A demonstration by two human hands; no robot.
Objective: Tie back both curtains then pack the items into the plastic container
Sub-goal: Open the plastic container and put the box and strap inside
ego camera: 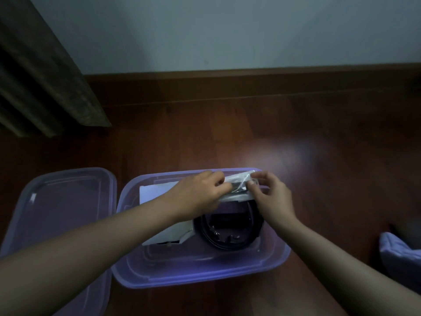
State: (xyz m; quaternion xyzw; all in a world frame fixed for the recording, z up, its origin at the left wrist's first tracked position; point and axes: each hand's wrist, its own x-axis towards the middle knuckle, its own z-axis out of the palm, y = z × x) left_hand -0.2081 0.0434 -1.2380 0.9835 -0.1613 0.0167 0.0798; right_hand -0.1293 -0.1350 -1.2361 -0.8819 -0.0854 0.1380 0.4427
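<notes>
A translucent purple plastic container [198, 273] stands open on the wooden floor. Inside lie a white box [155, 190] at the left and a coiled black cable [230, 229] at the right. Over the container's far edge, my left hand [200, 192] and my right hand [271, 197] both pinch a small clear plastic packet [239, 181] with something pale inside. The packet is held above the cable. A dark curtain [45, 83] hangs at the upper left.
The container's purple lid [57, 213] lies flat on the floor just left of it. A pale blue cloth [398, 247] sits at the right edge. A wooden skirting board [250, 85] runs along the white wall beyond.
</notes>
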